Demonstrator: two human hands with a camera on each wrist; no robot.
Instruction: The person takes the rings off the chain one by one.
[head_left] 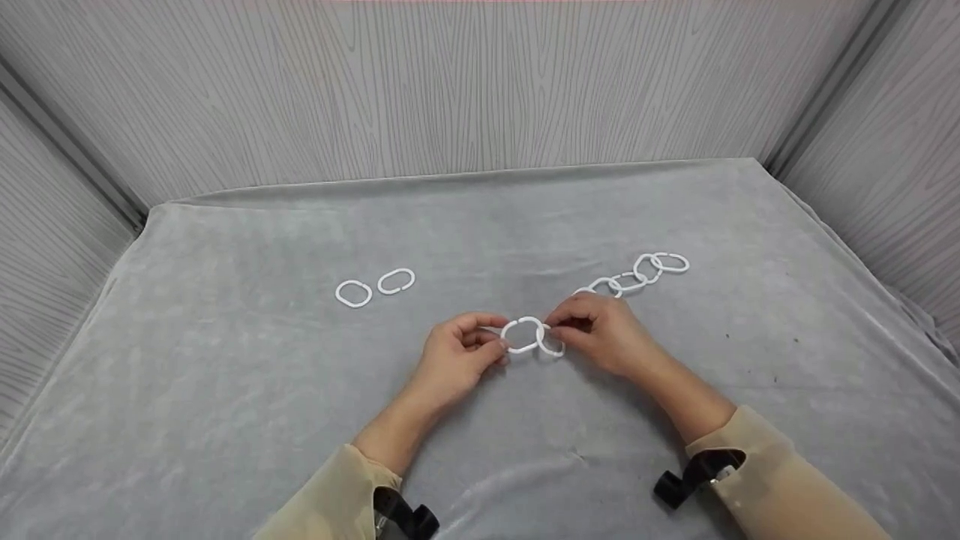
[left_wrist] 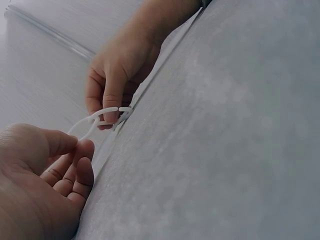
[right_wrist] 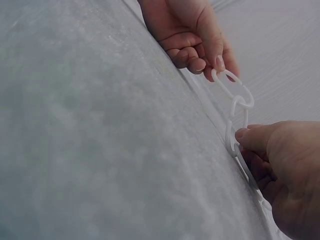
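Near the middle of the cloth, my left hand (head_left: 459, 352) pinches a white oval plastic link (head_left: 520, 335) by its left side. That link hooks through a second white link (head_left: 552, 342), which my right hand (head_left: 606, 334) pinches between thumb and fingers. From under the right hand a chain of several joined white links (head_left: 628, 282) runs away to the upper right along the cloth. In the right wrist view, the right thumb presses on the second link (right_wrist: 240, 116), and another link (right_wrist: 230, 139) hangs from it beside the fingers. Part of the chain is hidden behind the right hand.
Two loose white links, a left one (head_left: 353, 294) and a right one (head_left: 396, 281), lie apart on the grey cloth (head_left: 225, 360), left of the hands. Grey wood-patterned panels (head_left: 480, 90) stand behind and at both sides.
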